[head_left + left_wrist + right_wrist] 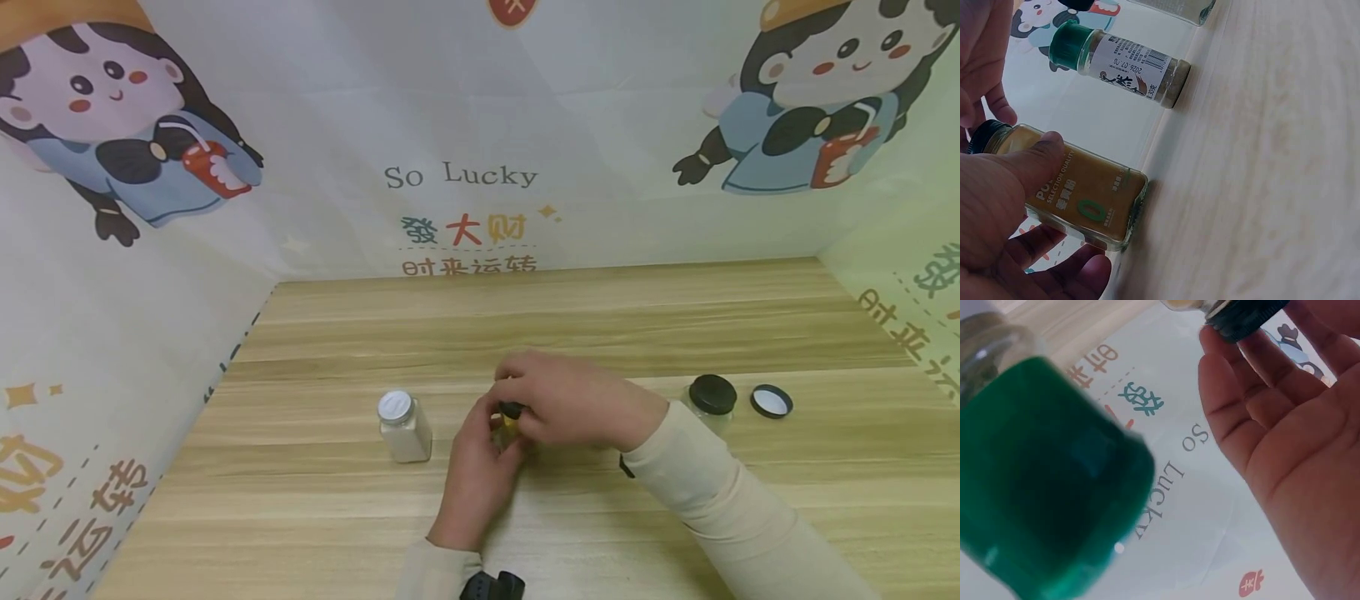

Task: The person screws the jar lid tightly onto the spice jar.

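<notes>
A glass spice jar of yellow-brown powder is held in my left hand, thumb across its printed front and fingers behind. Its base is at the wooden tabletop, upright or nearly so. Fingers and thumb of my right hand pinch the black lid on top. That lid shows at the fingertips in the right wrist view. Close by stands a labelled shaker with a green cap; the right hand and arm hide it in the head view.
To the left stands a square white-filled bottle with a pale lid. At right, partly behind the sleeve, is a clear jar with a black lid. Beside it lies a loose dark-rimmed lid, white inside up. Printed cloth walls border the wooden table.
</notes>
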`<state>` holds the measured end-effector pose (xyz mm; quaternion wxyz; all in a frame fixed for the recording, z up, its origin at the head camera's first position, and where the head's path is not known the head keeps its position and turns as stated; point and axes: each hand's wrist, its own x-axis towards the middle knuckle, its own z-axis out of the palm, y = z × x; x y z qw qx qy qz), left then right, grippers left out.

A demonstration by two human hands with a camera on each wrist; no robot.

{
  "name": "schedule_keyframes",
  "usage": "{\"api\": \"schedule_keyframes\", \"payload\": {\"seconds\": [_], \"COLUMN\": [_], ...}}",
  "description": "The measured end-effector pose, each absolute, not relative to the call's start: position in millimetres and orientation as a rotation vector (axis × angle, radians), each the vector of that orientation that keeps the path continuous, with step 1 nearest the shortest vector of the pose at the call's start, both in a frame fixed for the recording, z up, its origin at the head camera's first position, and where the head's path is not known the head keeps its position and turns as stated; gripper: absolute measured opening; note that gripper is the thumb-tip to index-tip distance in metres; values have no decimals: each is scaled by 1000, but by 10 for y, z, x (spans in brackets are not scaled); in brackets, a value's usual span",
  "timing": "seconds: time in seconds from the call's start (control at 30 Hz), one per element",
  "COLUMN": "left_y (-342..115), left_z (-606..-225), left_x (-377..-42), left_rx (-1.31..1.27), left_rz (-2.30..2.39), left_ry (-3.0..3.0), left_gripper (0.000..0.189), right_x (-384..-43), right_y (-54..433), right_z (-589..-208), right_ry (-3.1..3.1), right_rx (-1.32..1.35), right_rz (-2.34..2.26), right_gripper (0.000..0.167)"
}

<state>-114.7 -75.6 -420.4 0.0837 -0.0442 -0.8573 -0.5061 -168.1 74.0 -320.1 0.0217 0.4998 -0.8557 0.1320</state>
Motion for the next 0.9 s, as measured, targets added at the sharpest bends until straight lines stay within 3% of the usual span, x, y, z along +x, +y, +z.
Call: {"api": "schedule_keyframes", "payload": {"seconds": [0.07, 0.43, 0.9], "left_y": [-754, -760, -757], "left_z": [-4199, -4194, -4213], "left_x": [-1144, -1151, -1162], "left_rx": [-129, -139, -145], "left_rz": [-1512, -1521, -1495], "left_ry": [-2558, -2564, -2545], "left_gripper": [52, 54, 51], "right_x": [-1683, -1672, -1667], "right_y": [735, 729, 757], "right_z": [-3211, -3215, -3220], "right_ry": [-2653, -2758, -2634], "right_rx": [1548, 1442, 1511], "right_rz": [395, 358, 346], "right_gripper": [40, 19, 35]}}
